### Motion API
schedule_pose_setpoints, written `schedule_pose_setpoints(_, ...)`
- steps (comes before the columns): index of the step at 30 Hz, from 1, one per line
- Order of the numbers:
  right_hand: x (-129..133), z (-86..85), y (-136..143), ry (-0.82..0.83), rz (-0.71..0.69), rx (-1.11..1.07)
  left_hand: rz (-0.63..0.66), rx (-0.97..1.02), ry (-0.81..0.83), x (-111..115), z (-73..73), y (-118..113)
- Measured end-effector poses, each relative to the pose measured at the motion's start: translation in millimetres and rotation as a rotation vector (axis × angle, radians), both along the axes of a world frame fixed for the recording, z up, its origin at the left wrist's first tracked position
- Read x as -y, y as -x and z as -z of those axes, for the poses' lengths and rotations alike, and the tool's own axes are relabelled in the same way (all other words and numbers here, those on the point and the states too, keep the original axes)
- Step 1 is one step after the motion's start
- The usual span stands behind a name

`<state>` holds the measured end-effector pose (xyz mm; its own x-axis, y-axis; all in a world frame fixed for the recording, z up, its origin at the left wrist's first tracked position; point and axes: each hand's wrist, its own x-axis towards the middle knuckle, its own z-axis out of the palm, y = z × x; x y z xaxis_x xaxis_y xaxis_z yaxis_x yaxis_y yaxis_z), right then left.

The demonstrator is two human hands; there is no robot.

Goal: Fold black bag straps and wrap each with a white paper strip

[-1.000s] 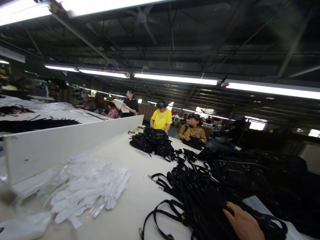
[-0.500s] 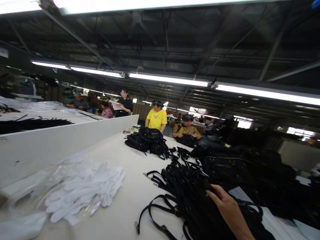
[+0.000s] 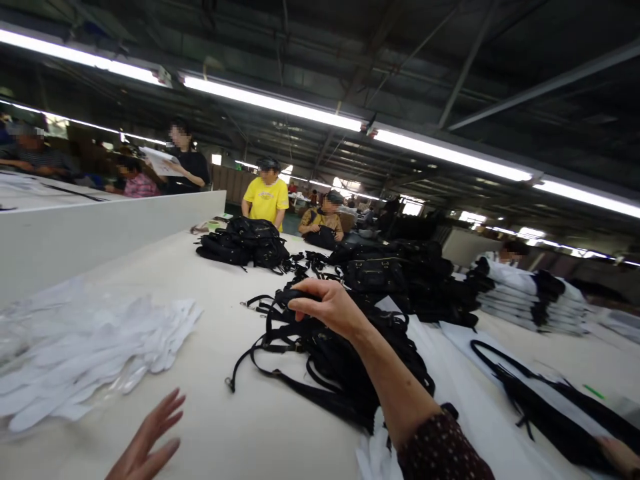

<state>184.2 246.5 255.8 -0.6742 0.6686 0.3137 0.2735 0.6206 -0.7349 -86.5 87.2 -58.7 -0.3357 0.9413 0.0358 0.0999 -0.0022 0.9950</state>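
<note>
My right hand (image 3: 327,305) reaches over the pile of black straps (image 3: 340,380), its thumb and fingers closed on a black strap (image 3: 284,295) raised above the table. Part of that strap is hidden behind other black pieces. Loose straps with metal clips (image 3: 230,383) trail out to the left of the pile. My left hand (image 3: 150,437) is held over the white table (image 3: 215,413) at the lower left, fingers apart, holding nothing. Near it lie white cut pieces (image 3: 115,340), partly in clear plastic.
Black bags (image 3: 243,243) are heaped further back, with more bags (image 3: 375,270) to the right. Stacked white-wrapped bundles (image 3: 515,300) stand at the right. A low white partition (image 3: 110,227) borders the left side. Another person's hand (image 3: 620,457) touches a black bag at the lower right.
The view has turned right. My right hand has lifted a strap from the pile and shows more of its forearm and sleeve. My left hand has come into view.
</note>
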Motion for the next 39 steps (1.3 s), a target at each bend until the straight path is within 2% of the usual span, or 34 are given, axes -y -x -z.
schedule_pose_setpoints(4,15.1,2.2,25.5,0.161,-0.189,0.013,0.18,-0.189,-0.144,-8.9,-61.6,1.1)
schedule_pose_setpoints(7,25.2,5.7,41.7,0.182,-0.272,0.061,0.374,-0.26,-0.125,-7.9,-93.1,-9.9)
schedule_pose_setpoints(9,31.0,5.9,46.1,0.171,-0.299,0.116,0.493,-0.259,-0.053,-6.0,-99.7,-15.2)
schedule_pose_setpoints(11,35.1,5.2,44.2,0.131,-0.294,0.178,0.562,-0.218,0.029,-4.7,-98.4,-13.0)
schedule_pose_setpoints(13,37.4,6.0,37.8,0.072,-0.266,0.255,0.55,-0.16,0.092,-2.6,-95.7,-1.3)
schedule_pose_setpoints(16,39.8,15.0,26.6,0.001,-0.26,0.388,0.448,-0.113,0.189,9.3,-98.4,29.8)
schedule_pose_setpoints(19,40.6,37.1,19.6,-0.159,-0.266,0.544,0.3,-0.181,0.208,29.3,-109.6,67.0)
schedule_pose_setpoints(22,32.5,69.5,13.1,-0.392,-0.166,0.719,0.179,-0.315,0.208,47.2,-123.6,100.0)
schedule_pose_setpoints(26,6.1,110.0,-4.9,-0.511,0.022,0.885,0.18,-0.489,0.336,64.9,-137.7,119.9)
schedule_pose_setpoints(29,-15.2,130.7,-20.3,-0.569,0.126,0.949,0.201,-0.694,0.382,70.2,-131.1,117.2)
schedule_pose_setpoints(31,-23.0,144.6,-28.3,-0.626,0.187,0.943,0.145,-0.898,0.39,70.1,-114.8,113.0)
schedule_pose_setpoints(33,-23.3,162.9,-34.4,-0.652,0.211,0.913,0.093,-1.06,0.391,70.9,-92.5,110.1)
schedule_pose_setpoints(34,-20.7,174.0,-37.2,-0.638,0.189,0.907,0.108,-1.096,0.381,72.4,-81.0,109.7)
schedule_pose_setpoints(36,-11.8,197.8,-42.8,-0.563,0.099,0.917,0.227,-1.078,0.389,78.1,-61.2,111.5)
schedule_pose_setpoints(39,3.1,225.8,-52.2,-0.422,-0.045,0.93,0.349,-1.007,0.43,88.0,-47.4,118.2)
